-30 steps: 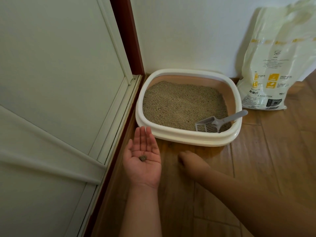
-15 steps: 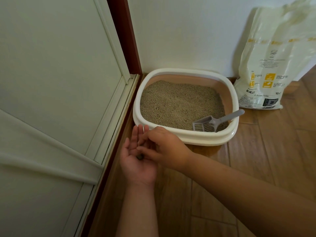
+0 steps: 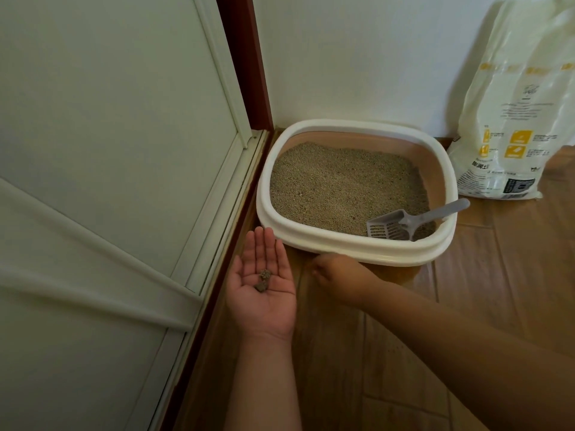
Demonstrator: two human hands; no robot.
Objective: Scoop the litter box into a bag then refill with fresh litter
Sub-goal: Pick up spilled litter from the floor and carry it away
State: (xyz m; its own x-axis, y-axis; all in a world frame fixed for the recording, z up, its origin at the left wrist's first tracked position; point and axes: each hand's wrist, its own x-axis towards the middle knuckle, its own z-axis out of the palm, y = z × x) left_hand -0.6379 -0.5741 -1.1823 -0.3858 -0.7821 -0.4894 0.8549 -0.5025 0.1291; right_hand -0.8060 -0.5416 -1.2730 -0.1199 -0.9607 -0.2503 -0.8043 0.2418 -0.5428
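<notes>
Your left hand [image 3: 263, 290] lies palm up with its fingers [image 3: 264, 250] straight and pressed side by side, thumb out to the side, and two small grey-brown clumps of litter [image 3: 263, 280] sit loose in the hollow of the palm, one just above the other. Nothing closes around them; the palm simply carries them. Your right hand [image 3: 337, 276] is down by the wooden floor [image 3: 497, 290] just beside it, knuckles up, fingers curled under toward the boards; it is blurred and you cannot tell whether the fingertips pinch anything. That hand sits close against the near wall of the litter box [image 3: 357, 248], at its front left corner. The box stands in the corner of the room, its cream rim around a pinkish tub filled with an even bed of tan litter [image 3: 336, 185]. A grey slotted scoop [image 3: 404, 222] rests inside at the front right, its head down on the grains and its handle slanting up over the right rim. To the right of the box, a white litter bag [image 3: 522, 119] with yellow markings leans upright against the white wall [image 3: 357, 57]. On your left runs a pale door panel [image 3: 109, 150] edged by a dark red frame [image 3: 245, 63].
</notes>
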